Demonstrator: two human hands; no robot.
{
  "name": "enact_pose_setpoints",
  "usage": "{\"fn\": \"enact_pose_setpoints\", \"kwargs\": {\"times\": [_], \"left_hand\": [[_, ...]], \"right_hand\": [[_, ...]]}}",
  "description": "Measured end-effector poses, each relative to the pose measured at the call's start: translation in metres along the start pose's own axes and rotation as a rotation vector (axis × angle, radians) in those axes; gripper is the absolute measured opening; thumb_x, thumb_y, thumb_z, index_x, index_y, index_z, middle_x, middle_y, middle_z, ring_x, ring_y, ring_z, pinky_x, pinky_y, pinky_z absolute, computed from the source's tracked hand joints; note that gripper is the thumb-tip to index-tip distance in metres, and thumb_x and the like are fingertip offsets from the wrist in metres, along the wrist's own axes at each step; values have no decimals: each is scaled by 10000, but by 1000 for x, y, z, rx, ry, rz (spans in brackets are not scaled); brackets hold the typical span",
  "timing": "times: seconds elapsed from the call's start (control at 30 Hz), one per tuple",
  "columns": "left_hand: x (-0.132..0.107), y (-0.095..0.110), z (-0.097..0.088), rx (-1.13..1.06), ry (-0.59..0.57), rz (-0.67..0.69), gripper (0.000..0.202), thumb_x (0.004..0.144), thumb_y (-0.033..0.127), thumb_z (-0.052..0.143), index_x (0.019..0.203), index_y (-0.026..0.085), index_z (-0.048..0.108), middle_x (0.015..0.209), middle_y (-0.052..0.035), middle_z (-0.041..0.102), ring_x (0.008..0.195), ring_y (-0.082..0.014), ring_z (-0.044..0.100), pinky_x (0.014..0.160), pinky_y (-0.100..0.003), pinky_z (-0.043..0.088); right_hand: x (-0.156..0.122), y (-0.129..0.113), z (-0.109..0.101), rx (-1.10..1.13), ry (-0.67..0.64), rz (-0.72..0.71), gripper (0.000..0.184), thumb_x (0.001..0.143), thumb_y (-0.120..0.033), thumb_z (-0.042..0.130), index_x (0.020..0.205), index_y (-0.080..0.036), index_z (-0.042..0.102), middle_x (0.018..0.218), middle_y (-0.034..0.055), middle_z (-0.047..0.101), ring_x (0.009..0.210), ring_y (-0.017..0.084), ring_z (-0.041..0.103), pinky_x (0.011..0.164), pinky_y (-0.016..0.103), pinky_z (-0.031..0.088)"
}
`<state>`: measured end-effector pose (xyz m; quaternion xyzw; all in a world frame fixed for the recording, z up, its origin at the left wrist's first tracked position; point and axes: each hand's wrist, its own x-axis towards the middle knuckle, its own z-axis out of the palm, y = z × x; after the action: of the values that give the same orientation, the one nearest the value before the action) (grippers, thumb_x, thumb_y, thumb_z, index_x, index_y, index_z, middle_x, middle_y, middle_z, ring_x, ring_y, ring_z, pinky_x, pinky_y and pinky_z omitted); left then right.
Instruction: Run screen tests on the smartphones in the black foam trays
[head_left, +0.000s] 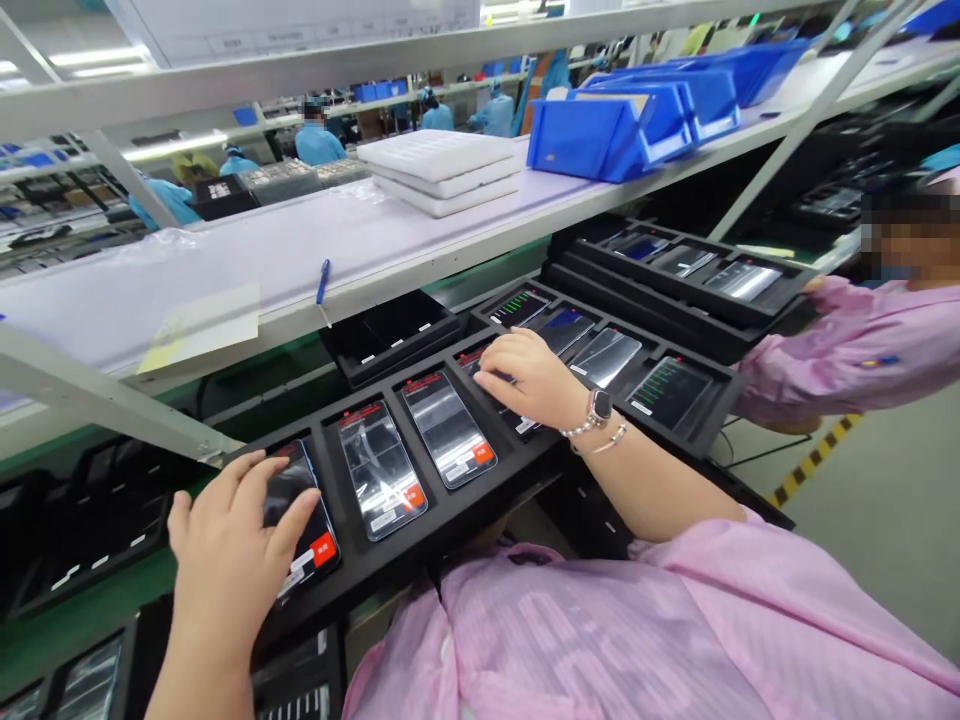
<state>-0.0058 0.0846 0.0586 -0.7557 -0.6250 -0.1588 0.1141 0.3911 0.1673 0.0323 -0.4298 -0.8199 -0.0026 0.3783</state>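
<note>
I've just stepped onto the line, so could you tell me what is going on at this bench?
A person in a pink smock has both hands on phones lying in a black tray. The left hand rests its fingers on the leftmost phone. The right hand covers a phone further along. Two film-covered phones lie between them, untouched. A co-worker's pink sleeve shows at the right.
</note>
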Motion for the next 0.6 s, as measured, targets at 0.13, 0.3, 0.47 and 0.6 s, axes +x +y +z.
{"fn": "enact_pose_setpoints", "kwargs": {"times": [0.13, 0.3, 0.47, 0.6], "left_hand": [[29, 25, -23, -36, -112, 290, 636, 969, 734, 494, 1427, 301, 575, 1359, -93, 725, 1239, -378, 675, 1215, -664, 339], [54, 55, 4, -173, -43, 280, 499, 1031, 648, 453, 1134, 228, 703, 1201, -88, 781, 1148, -323, 720, 1225, -634, 341], [48, 54, 21, -188, 10, 276, 427, 1014, 598, 533, 1030, 222, 735, 1221, -110, 760, 1103, -301, 705, 1184, -578, 402], [43, 50, 22, -208, -235, 215, 378, 1002, 573, 583, 952, 228, 732, 1145, -71, 773, 1086, -288, 711, 1236, -648, 316]], "right_hand": [[30, -40, -1, 118, 23, -289, 258, 1075, -404, 550, 950, -204, 654, 993, 28, 727, 947, 178, 655, 1046, 409, 416], [44, -51, 45, 171, 79, -310, 352, 1064, -319, 471, 742, -203, 553, 716, 29, 619, 716, 167, 551, 756, 340, 462], [31, -44, 56, 95, -117, -248, 305, 1048, -299, 522, 774, -181, 583, 796, 48, 639, 781, 175, 560, 785, 337, 472], [27, -43, 55, 87, -212, -246, 279, 1047, -287, 544, 809, -166, 623, 793, 52, 639, 787, 192, 572, 765, 351, 463]]}}
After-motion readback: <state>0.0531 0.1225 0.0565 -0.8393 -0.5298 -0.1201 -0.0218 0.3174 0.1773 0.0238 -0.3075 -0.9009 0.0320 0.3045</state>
